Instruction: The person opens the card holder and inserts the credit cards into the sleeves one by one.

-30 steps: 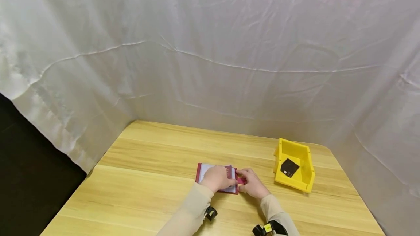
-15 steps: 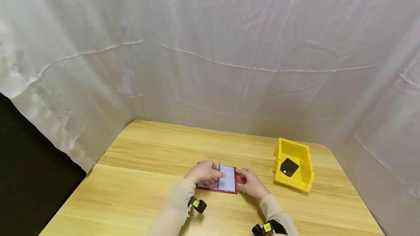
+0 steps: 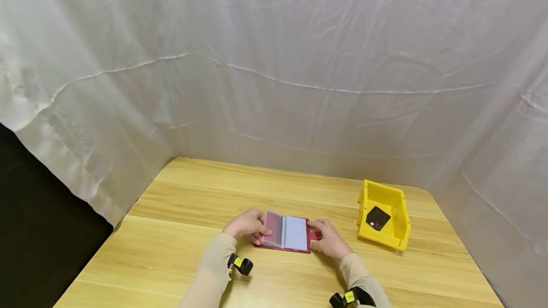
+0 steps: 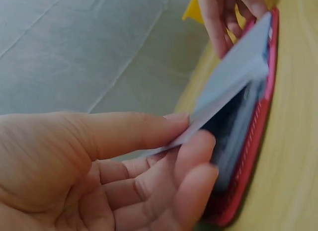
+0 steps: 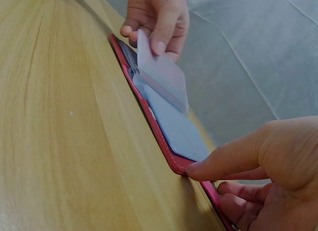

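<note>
A red card holder [image 3: 309, 239] lies spread on the table with its clear plastic sleeves showing. At its left side my left hand [image 3: 246, 226] pinches a plastic sleeve page [image 5: 161, 72] between thumb and fingers. That page slants up off the pages beneath it in both wrist views. My right hand [image 3: 328, 240] holds the right edge of the cover, by the pink-red strap [image 3: 315, 235], with the thumb [image 5: 198, 169] at the cover's corner. Pale sleeves [image 3: 295, 233] lie flat on the right half.
To the right stands a yellow bin [image 3: 381, 239] with a black card [image 3: 378, 218] inside. The wooden table [image 3: 171, 260] is bounded at the back by a hanging grey-white cloth [image 3: 299, 122]. A dark area [image 3: 38, 232] lies beyond the table's left side.
My left hand has moved left from the right half of the card holder, turning pages over to the left side. My right hand, the bin and the card stay in place.
</note>
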{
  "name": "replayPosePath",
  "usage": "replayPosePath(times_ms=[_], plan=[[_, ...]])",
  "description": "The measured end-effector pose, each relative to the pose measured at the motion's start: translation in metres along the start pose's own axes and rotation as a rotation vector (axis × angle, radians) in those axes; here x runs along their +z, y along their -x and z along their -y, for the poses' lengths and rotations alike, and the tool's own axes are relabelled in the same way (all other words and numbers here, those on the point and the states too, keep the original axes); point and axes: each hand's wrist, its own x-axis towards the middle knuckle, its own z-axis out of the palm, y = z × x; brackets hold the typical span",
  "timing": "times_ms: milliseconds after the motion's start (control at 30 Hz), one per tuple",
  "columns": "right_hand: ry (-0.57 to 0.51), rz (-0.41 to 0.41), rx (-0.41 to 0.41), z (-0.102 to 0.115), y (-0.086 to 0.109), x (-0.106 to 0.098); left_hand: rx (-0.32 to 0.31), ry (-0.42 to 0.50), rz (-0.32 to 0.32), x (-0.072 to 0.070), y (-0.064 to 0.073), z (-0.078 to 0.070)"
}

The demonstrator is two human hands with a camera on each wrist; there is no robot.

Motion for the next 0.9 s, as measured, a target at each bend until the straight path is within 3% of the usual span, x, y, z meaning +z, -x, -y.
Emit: replayPosePath(times_ms=[300,900], plan=[[0.003,0.001,-0.005,-0.0022,-0.0005,0.0016,0.011,-0.208,-0.086,-0.0019,0.0031,0.0046],[0.015,0.003,-0.014,-0.0013,-0.0005,-0.0008,0.025,-0.313,-0.141,0.0003,0.0041,0.0048]])
